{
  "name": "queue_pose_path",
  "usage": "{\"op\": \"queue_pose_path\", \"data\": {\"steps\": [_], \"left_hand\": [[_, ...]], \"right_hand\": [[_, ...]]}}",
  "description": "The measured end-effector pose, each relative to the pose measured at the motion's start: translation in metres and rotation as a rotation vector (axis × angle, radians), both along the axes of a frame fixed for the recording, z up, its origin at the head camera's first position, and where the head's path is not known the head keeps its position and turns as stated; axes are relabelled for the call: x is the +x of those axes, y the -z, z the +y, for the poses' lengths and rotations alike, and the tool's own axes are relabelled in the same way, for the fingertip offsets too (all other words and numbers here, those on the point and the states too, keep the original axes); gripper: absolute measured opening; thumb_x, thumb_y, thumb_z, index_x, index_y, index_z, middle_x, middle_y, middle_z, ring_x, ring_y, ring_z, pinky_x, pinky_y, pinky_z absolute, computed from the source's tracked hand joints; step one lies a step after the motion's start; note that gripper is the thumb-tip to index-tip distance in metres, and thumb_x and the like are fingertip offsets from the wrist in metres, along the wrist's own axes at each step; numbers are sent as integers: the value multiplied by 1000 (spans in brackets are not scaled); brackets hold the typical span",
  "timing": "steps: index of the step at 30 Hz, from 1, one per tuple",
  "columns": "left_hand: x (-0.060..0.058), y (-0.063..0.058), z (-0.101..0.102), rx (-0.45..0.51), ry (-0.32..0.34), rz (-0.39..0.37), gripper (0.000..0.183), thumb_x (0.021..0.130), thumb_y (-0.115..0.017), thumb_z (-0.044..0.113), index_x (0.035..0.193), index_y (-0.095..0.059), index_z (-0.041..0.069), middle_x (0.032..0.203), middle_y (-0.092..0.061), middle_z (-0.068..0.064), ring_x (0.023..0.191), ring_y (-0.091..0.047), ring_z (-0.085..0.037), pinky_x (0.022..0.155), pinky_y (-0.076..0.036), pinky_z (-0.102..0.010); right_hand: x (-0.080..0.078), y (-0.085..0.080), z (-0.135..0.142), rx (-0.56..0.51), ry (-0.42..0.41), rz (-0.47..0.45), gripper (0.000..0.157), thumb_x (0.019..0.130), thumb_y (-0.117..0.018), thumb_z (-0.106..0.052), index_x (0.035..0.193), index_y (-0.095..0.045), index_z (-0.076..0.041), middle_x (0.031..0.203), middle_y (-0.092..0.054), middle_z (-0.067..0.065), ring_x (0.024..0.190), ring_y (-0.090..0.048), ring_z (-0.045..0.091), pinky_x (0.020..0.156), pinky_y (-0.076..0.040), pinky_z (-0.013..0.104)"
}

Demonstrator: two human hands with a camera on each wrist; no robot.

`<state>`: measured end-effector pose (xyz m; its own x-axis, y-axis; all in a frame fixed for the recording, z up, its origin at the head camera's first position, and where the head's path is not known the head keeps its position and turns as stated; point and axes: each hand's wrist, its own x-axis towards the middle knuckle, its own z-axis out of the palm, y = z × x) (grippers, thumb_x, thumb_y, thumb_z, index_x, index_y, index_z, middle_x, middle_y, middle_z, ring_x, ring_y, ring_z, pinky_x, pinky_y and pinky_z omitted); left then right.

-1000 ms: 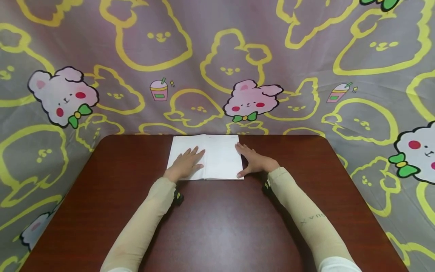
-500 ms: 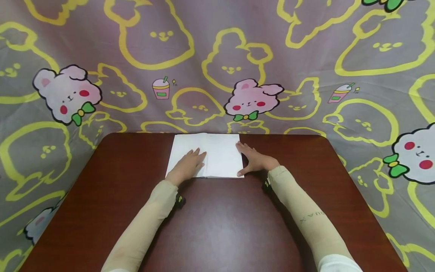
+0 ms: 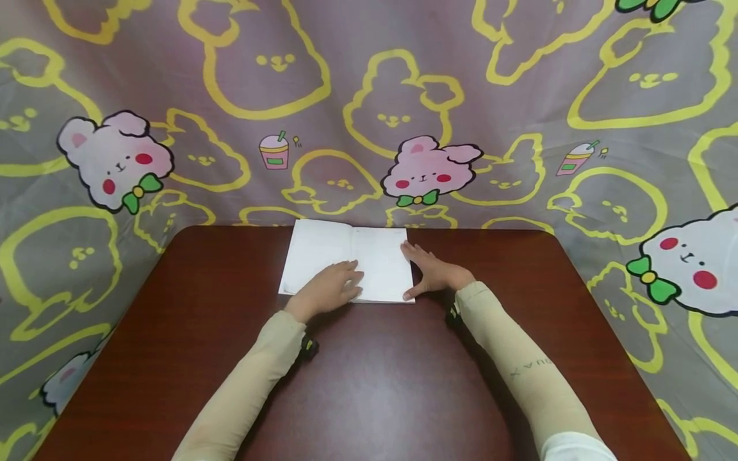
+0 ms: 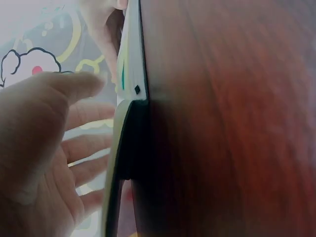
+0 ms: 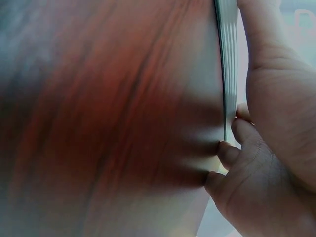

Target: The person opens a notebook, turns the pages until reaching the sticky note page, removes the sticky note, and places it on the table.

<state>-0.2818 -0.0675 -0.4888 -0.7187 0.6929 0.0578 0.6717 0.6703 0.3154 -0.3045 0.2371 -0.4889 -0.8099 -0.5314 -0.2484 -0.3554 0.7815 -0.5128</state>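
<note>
A book (image 3: 380, 269) lies spread at the far side of the table, its pages looking blank white. My left hand (image 3: 330, 288) is over the lower part of the left page, fingertips reaching the centre fold. In the left wrist view its fingers (image 4: 89, 143) are spread loosely along the page side, and a dark gap shows under the left half of the book (image 4: 121, 143). At the right edge rests my right hand (image 3: 435, 272), thumb at the near corner and fingers along the side. The right wrist view has its fingertips (image 5: 228, 154) against the page block (image 5: 229, 64) and tabletop.
The reddish-brown wooden table (image 3: 369, 384) extends toward me and to both sides. Behind it hangs a curtain (image 3: 323, 77) with yellow outlines and cartoon rabbits, close to the table's far edge. Dark wrist cameras (image 3: 309, 347) sit under both sleeved forearms.
My left hand has slid right and slightly nearer, from the left page toward the fold, its fingers drawing in. The left page's far edge has risen a little. My right hand stays put.
</note>
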Motion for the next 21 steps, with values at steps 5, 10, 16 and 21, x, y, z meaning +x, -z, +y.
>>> {"op": "queue_pose_path", "data": {"steps": [5,10,16,21], "left_hand": [[1,2,5,-7,27,13,57,93,-73,41,136,-64,4,153,-49,-20,143,-46,-36,120,-34,-46],[0,1,7,-28,37,30,62,88,-78,44,134,-66,5,153,-48,-20,143,-45,-36,120,-33,-48],[1,-3,5,-11,55,106,59,86,-80,42,129,-68,4,150,-52,-20,141,-48,-36,119,-36,-48],[3,-5,5,14,83,124,56,85,-82,37,128,-69,3,150,-52,-20,140,-49,-36,118,-36,-48]], "right_hand": [[0,0,-1,6,4,-2,129,76,-88,-45,162,-2,0,171,4,18,157,4,40,124,-4,63],[-1,0,-1,4,-7,-12,129,77,-88,-45,162,-2,1,171,4,18,157,5,40,124,-3,64],[-1,1,-2,-3,12,-7,130,76,-88,-46,163,-3,-2,171,4,17,157,4,39,124,-3,62],[0,2,-1,0,14,-10,129,76,-88,-45,163,-3,-1,171,4,17,157,5,39,124,-3,62]]}}
